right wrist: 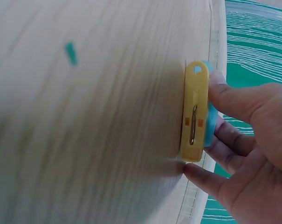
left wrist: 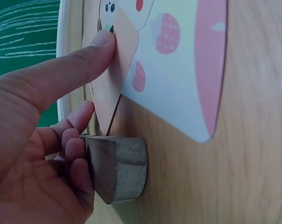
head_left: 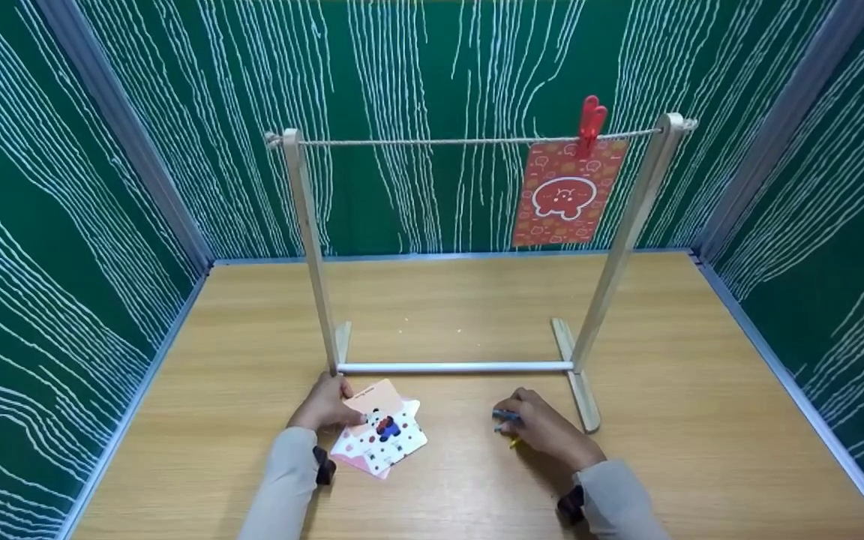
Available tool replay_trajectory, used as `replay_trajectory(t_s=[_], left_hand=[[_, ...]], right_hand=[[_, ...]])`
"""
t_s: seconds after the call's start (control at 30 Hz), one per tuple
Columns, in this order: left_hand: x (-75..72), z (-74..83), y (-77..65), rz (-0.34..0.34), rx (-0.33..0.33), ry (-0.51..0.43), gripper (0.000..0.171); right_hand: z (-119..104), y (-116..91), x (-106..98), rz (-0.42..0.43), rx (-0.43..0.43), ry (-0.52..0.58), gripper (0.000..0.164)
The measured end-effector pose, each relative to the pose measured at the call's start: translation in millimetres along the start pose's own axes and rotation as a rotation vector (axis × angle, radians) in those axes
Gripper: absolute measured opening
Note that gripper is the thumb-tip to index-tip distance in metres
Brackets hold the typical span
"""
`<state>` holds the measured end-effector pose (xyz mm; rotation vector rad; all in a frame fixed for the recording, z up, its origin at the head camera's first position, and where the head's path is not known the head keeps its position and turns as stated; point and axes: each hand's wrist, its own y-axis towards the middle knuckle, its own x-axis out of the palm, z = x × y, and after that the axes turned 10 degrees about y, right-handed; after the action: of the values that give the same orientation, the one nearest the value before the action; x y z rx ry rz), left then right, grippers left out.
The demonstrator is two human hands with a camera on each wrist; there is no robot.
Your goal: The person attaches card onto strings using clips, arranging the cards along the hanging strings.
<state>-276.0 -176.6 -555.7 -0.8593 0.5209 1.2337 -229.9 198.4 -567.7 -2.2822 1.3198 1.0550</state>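
Note:
My left hand (head_left: 331, 405) is at a small pile of printed cards, its thumb on the peach card (left wrist: 113, 86) and a fingertip at that card's edge. Under and beside it lie a white card with a bear (head_left: 394, 442) and a white card with strawberries and a pink border (left wrist: 178, 84). My right hand (head_left: 541, 427) holds a blue clothespin (right wrist: 209, 126) between thumb and fingers, low over the table. Right against it in the right wrist view is a yellow clothespin (right wrist: 194, 112), one fingertip near its lower end.
A wooden stand carries a rope (head_left: 432, 142) between its left post (head_left: 308, 232) and right post (head_left: 623, 240). A red clothespin (head_left: 591, 124) holds a red bear card (head_left: 567, 217) on the rope. A white rod (head_left: 454, 367) joins the posts low down. Green patterned walls (head_left: 432, 67) enclose the table.

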Motion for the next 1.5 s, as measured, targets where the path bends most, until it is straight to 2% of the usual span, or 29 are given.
replay_trajectory(t_s=[0.2,0.43,0.6,0.83,1.1,1.37,1.5], left_hand=[[0.9,0.2,-0.5,-0.004,-0.01,-0.009,0.043],[0.6,-0.1,-1.6,0.008,0.013,-0.011,0.043],[0.5,-1.2,-2.3,0.027,0.037,0.02,0.043],[1.3,0.2,-1.9,0.011,0.005,0.003,0.044],[-0.3,1.2,-1.9,-0.002,-0.016,0.0,0.045],[-0.8,1.1,-2.3,-0.005,-0.022,-0.032,0.045],[-1.0,0.4,-2.1,0.004,-0.005,-0.031,0.045]], right_hand=[[-1.6,0.8,1.2,-0.001,-0.001,-0.053,0.024],[-2.6,2.9,0.1,-0.015,-0.032,-0.065,0.024],[-4.1,3.6,1.9,-0.019,-0.049,-0.104,0.027],[-4.7,5.3,4.9,0.005,-0.098,-0.178,0.028],[-1.3,4.6,5.7,0.004,-0.144,-0.208,0.028],[-3.7,6.1,1.7,0.001,-0.049,-0.134,0.024],[-5.6,6.8,-0.6,0.034,-0.058,-0.12,0.026]])
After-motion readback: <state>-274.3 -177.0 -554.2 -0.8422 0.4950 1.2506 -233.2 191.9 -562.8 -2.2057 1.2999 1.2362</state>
